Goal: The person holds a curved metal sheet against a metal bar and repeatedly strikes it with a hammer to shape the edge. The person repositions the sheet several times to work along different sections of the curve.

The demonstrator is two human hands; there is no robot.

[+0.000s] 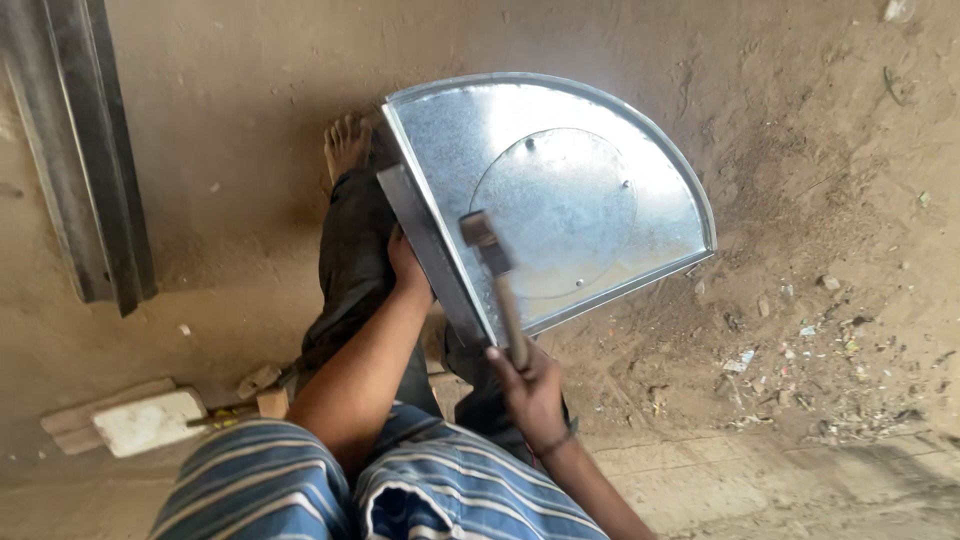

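Sheet-metal pan [590, 190]: galvanised, half-round with a raised rim and a riveted disc at its middle. It stands tilted on its straight edge over the person's lap, straight edge toward the person, curved edge away.

Left hand [408, 268]: closed on the pan's straight edge at its lower left, fingers hidden behind the flange.

Right hand [530, 385]: clamped round the lower end of a hammer's wooden handle.

Hammer [497, 275]: dark head near the straight rim, over the pan's inner face; whether it touches the metal cannot be told.

Leg [350, 250]: in dark trousers, stretched out under the pan, bare foot [346, 146] on the floor.

Floor [800, 150]: dusty earth, with scattered litter at right.

Metal beam [85, 150]: grey, lying at upper left, well apart from the pan.

Blocks [145, 420]: pale pieces on the floor at lower left, beside the person's knee.

Shirt [400, 490]: blue-and-white striped, at the bottom edge.
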